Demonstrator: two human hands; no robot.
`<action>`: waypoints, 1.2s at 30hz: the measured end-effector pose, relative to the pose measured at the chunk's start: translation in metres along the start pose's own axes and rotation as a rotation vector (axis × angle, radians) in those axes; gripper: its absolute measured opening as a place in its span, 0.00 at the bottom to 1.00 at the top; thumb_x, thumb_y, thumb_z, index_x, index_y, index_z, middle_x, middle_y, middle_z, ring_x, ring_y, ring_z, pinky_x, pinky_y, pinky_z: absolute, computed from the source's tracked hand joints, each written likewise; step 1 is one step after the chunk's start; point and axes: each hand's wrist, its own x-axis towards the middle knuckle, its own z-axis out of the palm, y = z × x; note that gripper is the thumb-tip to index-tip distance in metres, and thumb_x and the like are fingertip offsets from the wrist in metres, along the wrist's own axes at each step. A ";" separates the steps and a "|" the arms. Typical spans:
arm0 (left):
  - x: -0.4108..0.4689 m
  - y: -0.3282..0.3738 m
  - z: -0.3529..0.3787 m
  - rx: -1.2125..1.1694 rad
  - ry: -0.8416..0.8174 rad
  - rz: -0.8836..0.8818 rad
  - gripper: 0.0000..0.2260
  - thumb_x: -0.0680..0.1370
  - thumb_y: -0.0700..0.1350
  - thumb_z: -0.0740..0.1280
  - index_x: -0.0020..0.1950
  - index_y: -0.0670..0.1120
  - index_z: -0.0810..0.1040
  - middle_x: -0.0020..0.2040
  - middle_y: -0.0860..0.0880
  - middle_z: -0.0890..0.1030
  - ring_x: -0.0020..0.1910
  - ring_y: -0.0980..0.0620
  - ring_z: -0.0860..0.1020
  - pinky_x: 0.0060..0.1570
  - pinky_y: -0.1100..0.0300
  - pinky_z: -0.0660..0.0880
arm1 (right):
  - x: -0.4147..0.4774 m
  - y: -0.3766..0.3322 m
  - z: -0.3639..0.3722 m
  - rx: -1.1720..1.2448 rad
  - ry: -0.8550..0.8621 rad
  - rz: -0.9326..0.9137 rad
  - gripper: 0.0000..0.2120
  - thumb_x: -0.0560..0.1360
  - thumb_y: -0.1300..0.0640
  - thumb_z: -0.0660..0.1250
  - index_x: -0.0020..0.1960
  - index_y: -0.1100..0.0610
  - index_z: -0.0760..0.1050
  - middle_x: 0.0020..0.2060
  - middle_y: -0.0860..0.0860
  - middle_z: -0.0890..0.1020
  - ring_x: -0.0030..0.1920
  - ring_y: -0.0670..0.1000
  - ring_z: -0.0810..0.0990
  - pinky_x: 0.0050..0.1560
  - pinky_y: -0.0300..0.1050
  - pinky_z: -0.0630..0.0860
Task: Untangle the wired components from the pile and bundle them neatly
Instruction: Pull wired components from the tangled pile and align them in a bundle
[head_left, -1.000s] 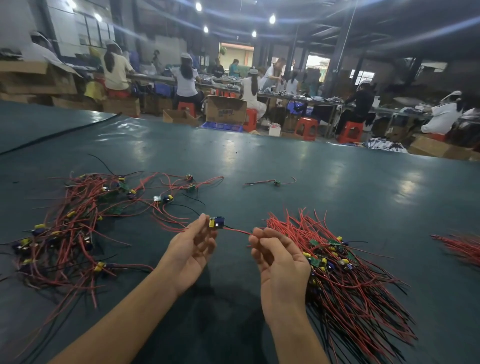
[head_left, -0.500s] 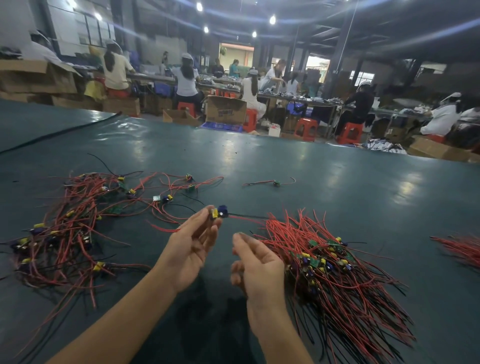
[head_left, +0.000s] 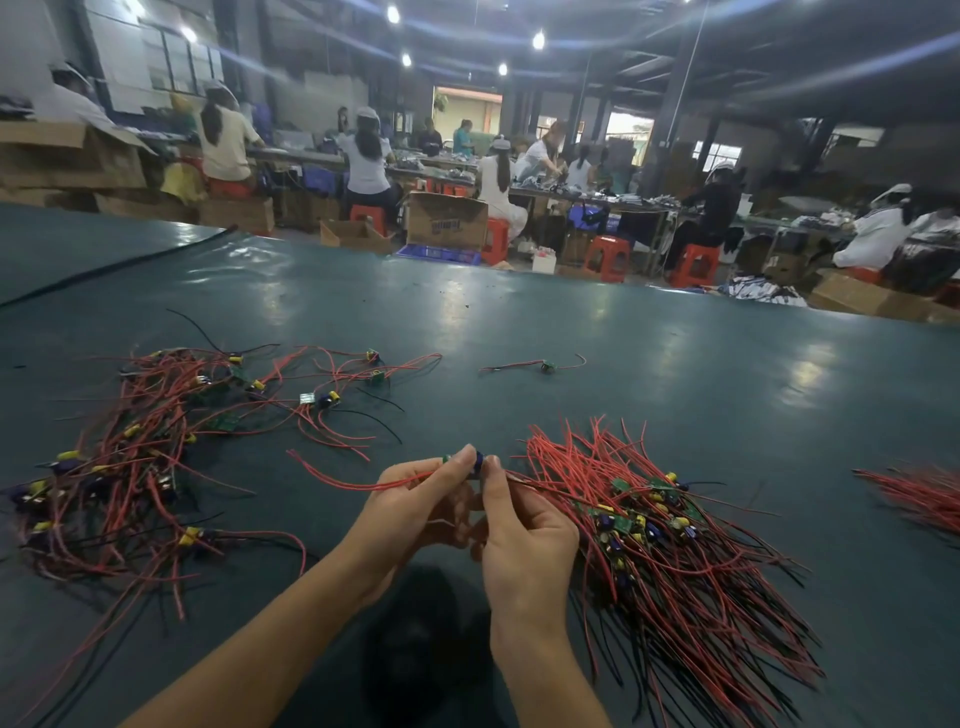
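Hands (head_left: 415, 512) (head_left: 524, 540) in pinch on wired component (head_left: 477, 459)

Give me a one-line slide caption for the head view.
Left hand and right hand pinch one wired component between the tangled pile and the neater bundle on a green table.

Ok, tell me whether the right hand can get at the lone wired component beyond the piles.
Probably, once freed. The lone component lies on bare table ahead of the right hand, with nothing over it. But that hand pinches a second component with the left hand, so it must let go first.
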 end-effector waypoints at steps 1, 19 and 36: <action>-0.001 0.001 0.001 0.024 0.003 0.011 0.18 0.68 0.58 0.70 0.37 0.43 0.83 0.32 0.41 0.76 0.30 0.47 0.75 0.30 0.60 0.74 | 0.000 0.000 -0.001 -0.003 -0.001 -0.010 0.14 0.76 0.58 0.70 0.33 0.52 0.86 0.33 0.55 0.86 0.33 0.49 0.84 0.34 0.37 0.79; 0.002 -0.007 0.000 0.218 -0.023 0.076 0.17 0.68 0.57 0.70 0.29 0.44 0.80 0.29 0.43 0.78 0.29 0.51 0.74 0.30 0.64 0.72 | 0.010 0.002 -0.009 -0.038 0.083 0.052 0.13 0.76 0.58 0.71 0.33 0.54 0.85 0.33 0.55 0.85 0.37 0.53 0.84 0.49 0.54 0.81; 0.002 0.010 -0.017 0.124 -0.245 0.161 0.14 0.65 0.51 0.71 0.23 0.48 0.73 0.24 0.52 0.73 0.23 0.55 0.65 0.26 0.65 0.63 | 0.032 -0.020 -0.033 0.291 0.295 0.055 0.09 0.75 0.59 0.71 0.38 0.60 0.84 0.24 0.49 0.76 0.21 0.43 0.66 0.20 0.34 0.60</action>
